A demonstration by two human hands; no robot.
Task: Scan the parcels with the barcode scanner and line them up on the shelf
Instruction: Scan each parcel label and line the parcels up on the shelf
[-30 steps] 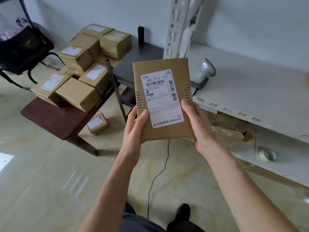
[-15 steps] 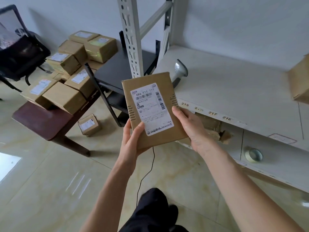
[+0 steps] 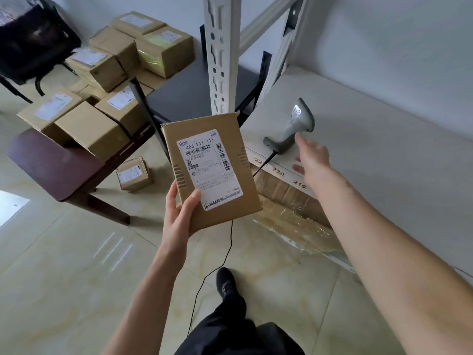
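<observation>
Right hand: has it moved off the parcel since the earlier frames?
Yes. The right hand has let go of the flat parcel and reached right, toward the barcode scanner lying on the shelf.

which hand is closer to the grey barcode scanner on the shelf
Right. The right hand reaches open just beside the grey handheld barcode scanner, not yet touching. The left hand is lower left, gripping the flat brown cardboard parcel.

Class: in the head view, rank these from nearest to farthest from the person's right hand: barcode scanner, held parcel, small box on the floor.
From the right hand:
1. Barcode scanner, on the shelf beside the fingertips.
2. Held parcel, leftward, in the left hand.
3. Small box, farther left on the floor.
</observation>
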